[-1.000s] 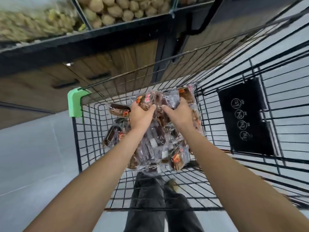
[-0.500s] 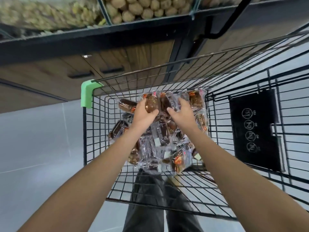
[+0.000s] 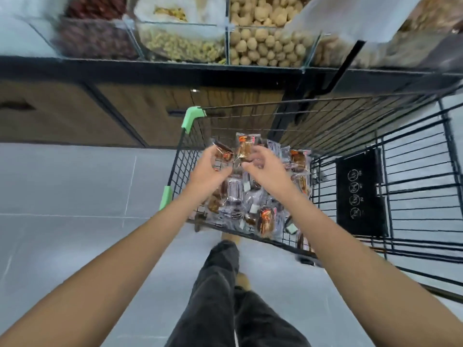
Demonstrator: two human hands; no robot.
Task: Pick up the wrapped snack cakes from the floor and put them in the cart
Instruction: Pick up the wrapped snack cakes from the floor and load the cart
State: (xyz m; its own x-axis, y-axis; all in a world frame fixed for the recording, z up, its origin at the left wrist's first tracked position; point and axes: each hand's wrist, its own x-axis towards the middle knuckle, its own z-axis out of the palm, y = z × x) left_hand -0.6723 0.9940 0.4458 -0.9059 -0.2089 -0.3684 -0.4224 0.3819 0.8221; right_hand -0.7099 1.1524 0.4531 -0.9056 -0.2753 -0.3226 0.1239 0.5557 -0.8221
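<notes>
Several clear-wrapped brown snack cakes (image 3: 250, 204) lie heaped in the black wire cart (image 3: 275, 106), at its near-left corner. My left hand (image 3: 208, 171) and my right hand (image 3: 265, 169) hover side by side just above the heap, fingers loosely spread and motion-blurred. Two cakes (image 3: 244, 149) sit at the top of the heap just beyond my fingertips. Neither hand visibly grips a wrapper. No cake shows on the floor.
Green corner guards (image 3: 193, 118) mark the cart's left edge, and a black sign panel (image 3: 358, 191) hangs on its right side. Bulk bins of nuts (image 3: 260, 43) over a wooden cabinet (image 3: 140, 116) stand behind. My dark-trousered legs (image 3: 220, 284) are on the grey tiled floor.
Both hands gripped the bundle of cakes over the cart before; now their fingers have spread and the cakes lie in the cart. The view has pulled back and up.
</notes>
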